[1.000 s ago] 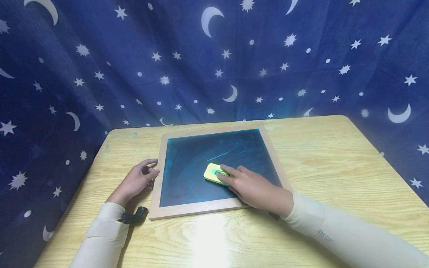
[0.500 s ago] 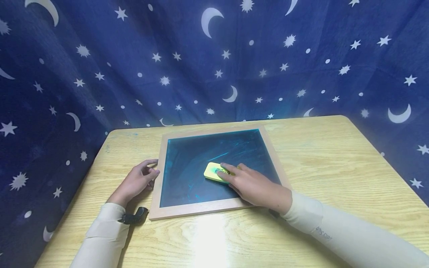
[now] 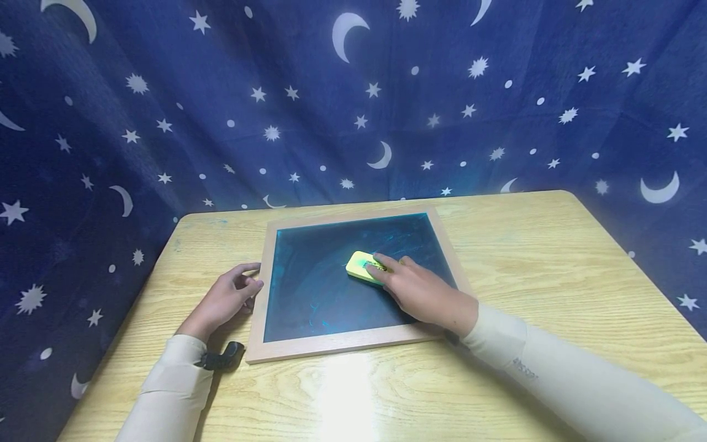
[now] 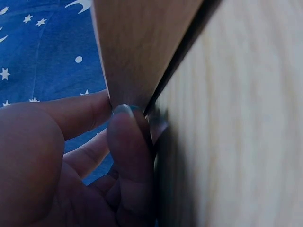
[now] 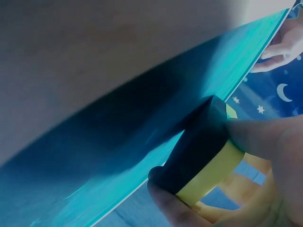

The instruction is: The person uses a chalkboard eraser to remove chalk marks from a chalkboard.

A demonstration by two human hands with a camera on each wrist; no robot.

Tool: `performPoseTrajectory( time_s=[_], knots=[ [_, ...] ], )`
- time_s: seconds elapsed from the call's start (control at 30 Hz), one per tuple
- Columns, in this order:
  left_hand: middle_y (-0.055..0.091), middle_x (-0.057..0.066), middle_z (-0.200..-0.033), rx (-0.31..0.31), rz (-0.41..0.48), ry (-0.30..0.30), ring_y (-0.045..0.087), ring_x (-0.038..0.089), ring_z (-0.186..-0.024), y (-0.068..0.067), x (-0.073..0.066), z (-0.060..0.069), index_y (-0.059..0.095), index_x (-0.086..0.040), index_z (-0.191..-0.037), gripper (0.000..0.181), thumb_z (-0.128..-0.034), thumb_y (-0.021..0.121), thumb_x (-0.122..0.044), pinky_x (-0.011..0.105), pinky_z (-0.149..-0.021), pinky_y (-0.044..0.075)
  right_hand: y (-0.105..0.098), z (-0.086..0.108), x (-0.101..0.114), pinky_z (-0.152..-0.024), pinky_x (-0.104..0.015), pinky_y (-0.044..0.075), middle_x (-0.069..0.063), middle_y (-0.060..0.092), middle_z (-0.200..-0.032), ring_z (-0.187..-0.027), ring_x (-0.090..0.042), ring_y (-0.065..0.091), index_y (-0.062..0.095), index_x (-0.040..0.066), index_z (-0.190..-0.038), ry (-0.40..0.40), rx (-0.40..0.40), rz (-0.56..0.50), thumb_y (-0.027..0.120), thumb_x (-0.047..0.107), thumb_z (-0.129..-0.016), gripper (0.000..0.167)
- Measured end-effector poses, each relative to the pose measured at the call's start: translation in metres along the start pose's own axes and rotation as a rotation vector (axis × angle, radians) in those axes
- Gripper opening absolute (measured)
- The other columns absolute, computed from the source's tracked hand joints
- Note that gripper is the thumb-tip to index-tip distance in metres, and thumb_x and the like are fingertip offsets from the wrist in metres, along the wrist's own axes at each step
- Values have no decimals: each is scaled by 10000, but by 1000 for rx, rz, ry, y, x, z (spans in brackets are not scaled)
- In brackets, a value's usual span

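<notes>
A framed chalkboard (image 3: 309, 282) lies flat on the table, its dark surface marked by blue chalk smears. On its middle is a yellow chalkboard eraser (image 3: 360, 264) with a dark felt underside, gripped by my right hand (image 3: 422, 291). In the right wrist view, thumb and fingers hold opposite sides of the eraser (image 5: 213, 163); I cannot tell whether all its felt touches the board. My left hand (image 3: 223, 301) rests at the board's left edge with loosely bent fingers. Up close, its thumb (image 4: 130, 151) and forefinger touch the wooden frame (image 4: 142, 47) from outside.
The light wooden table (image 3: 552, 276) extends around the board, with blue chalk traces near its back left corner. A dark blue curtain (image 3: 309, 104) with moons and stars hangs behind. A black wrist camera (image 3: 223, 356) sits beside the board's front left corner.
My right hand has slid the eraser up and slightly right over the board. The blue chalk line there is now mostly covered or gone. The left hand and board have stayed put.
</notes>
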State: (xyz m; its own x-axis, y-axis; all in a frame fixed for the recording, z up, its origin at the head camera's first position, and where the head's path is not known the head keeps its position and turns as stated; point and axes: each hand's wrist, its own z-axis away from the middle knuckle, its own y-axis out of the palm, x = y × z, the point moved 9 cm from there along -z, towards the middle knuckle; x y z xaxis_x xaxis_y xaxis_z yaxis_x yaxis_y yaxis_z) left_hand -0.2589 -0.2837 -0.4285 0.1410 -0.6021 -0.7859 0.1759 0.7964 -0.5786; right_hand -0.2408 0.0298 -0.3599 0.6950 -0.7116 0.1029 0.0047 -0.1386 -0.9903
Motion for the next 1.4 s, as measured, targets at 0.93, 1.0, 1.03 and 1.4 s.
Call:
performPoseTrajectory(
  time_s=[0.93, 1.0, 1.03, 1.4],
  knots=[
    [609, 165, -1048, -4, -14, 14, 621, 195, -743, 0, 0, -2, 353, -17, -1520, 566, -1038, 552, -239, 303, -667, 567, -14, 9, -54, -707, -528, 590, -316, 569, -1336, -836, -474, 673, 573, 1, -1370, 176, -76, 153, 642, -35, -900, 476],
    [608, 164, -1041, -6, -17, 15, 620, 195, -740, -1, 0, -2, 355, -16, -1519, 565, -1038, 553, -236, 301, -663, 566, -14, 9, -55, -698, -526, 591, -316, 566, -1342, -827, -473, 671, 568, 1, -1374, 183, -70, 149, 642, -31, -904, 477],
    [607, 164, -1039, -6, -17, 16, 619, 195, -739, -1, 0, -2, 355, -15, -1518, 564, -1037, 553, -235, 300, -662, 566, -14, 9, -55, -694, -526, 591, -317, 565, -1341, -819, -472, 669, 567, 1, -1373, 183, -70, 147, 642, -32, -905, 476],
    [596, 149, -1027, 1, -3, 12, 602, 192, -740, -1, 1, -3, 349, -14, -1521, 569, -1039, 551, -236, 302, -661, 563, -16, 8, -51, -667, -515, 580, -313, 566, -1336, -777, -460, 654, 562, 9, -1369, 169, -68, 124, 627, -54, -902, 476]
  ],
)
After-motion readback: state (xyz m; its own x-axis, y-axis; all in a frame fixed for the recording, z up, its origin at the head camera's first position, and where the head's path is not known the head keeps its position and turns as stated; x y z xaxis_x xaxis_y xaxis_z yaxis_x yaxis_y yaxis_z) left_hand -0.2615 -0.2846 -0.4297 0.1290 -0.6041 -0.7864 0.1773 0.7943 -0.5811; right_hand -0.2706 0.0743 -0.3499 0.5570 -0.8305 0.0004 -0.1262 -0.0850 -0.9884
